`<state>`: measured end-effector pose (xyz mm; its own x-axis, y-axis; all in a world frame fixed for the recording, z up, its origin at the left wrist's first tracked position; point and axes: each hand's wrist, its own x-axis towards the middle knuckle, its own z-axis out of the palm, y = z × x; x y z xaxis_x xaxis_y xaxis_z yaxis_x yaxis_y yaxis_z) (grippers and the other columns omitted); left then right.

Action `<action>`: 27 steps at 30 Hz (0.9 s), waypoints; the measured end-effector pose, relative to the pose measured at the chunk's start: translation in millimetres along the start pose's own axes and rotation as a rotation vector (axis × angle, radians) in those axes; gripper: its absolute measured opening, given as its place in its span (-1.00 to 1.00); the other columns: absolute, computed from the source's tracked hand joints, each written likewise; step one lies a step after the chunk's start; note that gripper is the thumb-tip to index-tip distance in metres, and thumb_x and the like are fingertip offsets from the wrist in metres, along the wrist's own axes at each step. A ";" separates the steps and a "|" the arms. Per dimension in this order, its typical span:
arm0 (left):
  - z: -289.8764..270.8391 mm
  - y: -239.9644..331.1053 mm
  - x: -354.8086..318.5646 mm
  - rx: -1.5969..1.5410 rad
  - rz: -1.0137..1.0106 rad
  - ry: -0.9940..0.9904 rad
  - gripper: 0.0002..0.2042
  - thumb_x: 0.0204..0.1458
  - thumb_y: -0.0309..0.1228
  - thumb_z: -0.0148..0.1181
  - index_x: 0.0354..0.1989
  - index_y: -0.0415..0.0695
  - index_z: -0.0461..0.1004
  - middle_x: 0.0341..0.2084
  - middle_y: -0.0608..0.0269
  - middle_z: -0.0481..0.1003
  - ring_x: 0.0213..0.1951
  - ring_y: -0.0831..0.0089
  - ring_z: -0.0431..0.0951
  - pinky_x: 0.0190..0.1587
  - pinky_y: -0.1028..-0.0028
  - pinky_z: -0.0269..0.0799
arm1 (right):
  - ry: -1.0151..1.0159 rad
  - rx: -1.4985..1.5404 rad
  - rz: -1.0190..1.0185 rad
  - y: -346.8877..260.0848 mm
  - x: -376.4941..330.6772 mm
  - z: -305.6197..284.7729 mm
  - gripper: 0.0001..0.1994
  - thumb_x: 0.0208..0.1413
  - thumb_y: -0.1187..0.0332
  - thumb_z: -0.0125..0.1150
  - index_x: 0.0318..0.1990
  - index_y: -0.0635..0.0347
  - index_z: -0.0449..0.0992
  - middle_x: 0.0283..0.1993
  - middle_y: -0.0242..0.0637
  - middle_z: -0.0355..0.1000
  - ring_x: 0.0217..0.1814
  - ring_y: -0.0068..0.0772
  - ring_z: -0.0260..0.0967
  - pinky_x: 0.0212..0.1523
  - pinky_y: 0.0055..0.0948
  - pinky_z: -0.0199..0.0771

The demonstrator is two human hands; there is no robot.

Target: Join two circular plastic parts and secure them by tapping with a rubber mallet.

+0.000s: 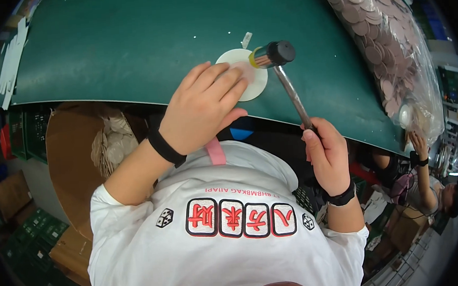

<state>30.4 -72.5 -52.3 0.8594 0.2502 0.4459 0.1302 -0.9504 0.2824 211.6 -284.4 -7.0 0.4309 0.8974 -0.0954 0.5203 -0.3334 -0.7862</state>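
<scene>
A round white disc (257, 85) lies on the green tabletop near its front edge. My left hand (205, 99) reaches over its left side, fingers stretched out flat with the tips on it and the thumb apart. By those fingertips is a paler pinkish round patch, partly hidden, whose kind I cannot make out. My right hand (328, 154) is closed round the lower end of a mallet (289, 91) with a slim metal handle. The mallet's head, black at one end and yellow at the other, is over the disc's right edge, close to my left fingertips; contact cannot be judged.
A large clear bag of pinkish round discs (373, 37) rests at the table's right. Pale strips (13, 62) lie at the left end, and a small whitish scrap (246, 40) beyond the disc. An open cardboard box (73, 154) stands below left. Another person (428, 187) is at far right.
</scene>
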 end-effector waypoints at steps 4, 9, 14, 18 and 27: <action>3.6 -5.0 1.9 0.119 0.068 -0.011 -0.62 -0.04 -0.32 0.30 -0.02 -0.16 0.55 -0.06 0.28 0.50 0.03 0.26 0.49 0.20 0.20 0.40 | -0.009 -0.010 0.059 4.7 4.6 -0.4 -0.83 0.38 0.40 0.06 -0.11 0.35 0.48 -0.41 -0.44 0.37 -0.55 -0.71 0.22 -0.53 -0.64 0.23; 2.8 -10.4 7.5 0.348 0.201 0.001 -0.66 -0.02 -0.36 0.24 -0.04 -0.15 0.57 -0.08 0.32 0.50 -0.03 0.33 0.49 0.08 0.27 0.45 | 0.003 -0.024 0.057 7.8 2.5 1.8 -0.84 0.38 0.40 0.07 -0.11 0.35 0.48 -0.41 -0.43 0.37 -0.55 -0.71 0.22 -0.53 -0.63 0.23; 2.6 -12.2 6.1 0.344 0.214 -0.032 -0.68 0.00 -0.40 0.22 -0.03 -0.16 0.58 -0.14 0.35 0.48 -0.10 0.39 0.49 -0.11 0.40 0.46 | 0.022 -0.031 0.063 7.7 2.8 6.3 -0.84 0.38 0.39 0.07 -0.10 0.34 0.47 -0.41 -0.39 0.38 -0.54 -0.67 0.22 -0.51 -0.59 0.25; 8.1 -12.7 1.4 0.286 0.214 -0.068 -0.63 0.03 -0.42 0.25 0.05 -0.17 0.56 -0.12 0.34 0.48 -0.08 0.37 0.51 -0.13 0.42 0.47 | 0.058 -0.095 0.004 3.6 5.2 10.3 -0.84 0.37 0.40 0.07 -0.09 0.34 0.47 -0.41 -0.30 0.38 -0.49 -0.51 0.26 -0.43 -0.50 0.31; 15.9 -14.0 -2.7 0.361 0.285 -0.042 -0.64 0.08 -0.41 0.25 0.06 -0.24 0.57 -0.15 0.29 0.47 -0.09 0.41 0.51 -0.19 0.47 0.46 | 0.110 -0.216 -0.045 -11.4 6.7 8.1 -0.84 0.36 0.42 0.06 -0.07 0.36 0.45 -0.38 -0.15 0.35 -0.39 -0.27 0.31 -0.30 -0.41 0.35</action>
<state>34.1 -62.8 -71.0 0.9043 -0.0310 0.4257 0.0432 -0.9856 -0.1637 202.5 -272.2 -3.7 0.4748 0.8800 0.0130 0.6815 -0.3582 -0.6382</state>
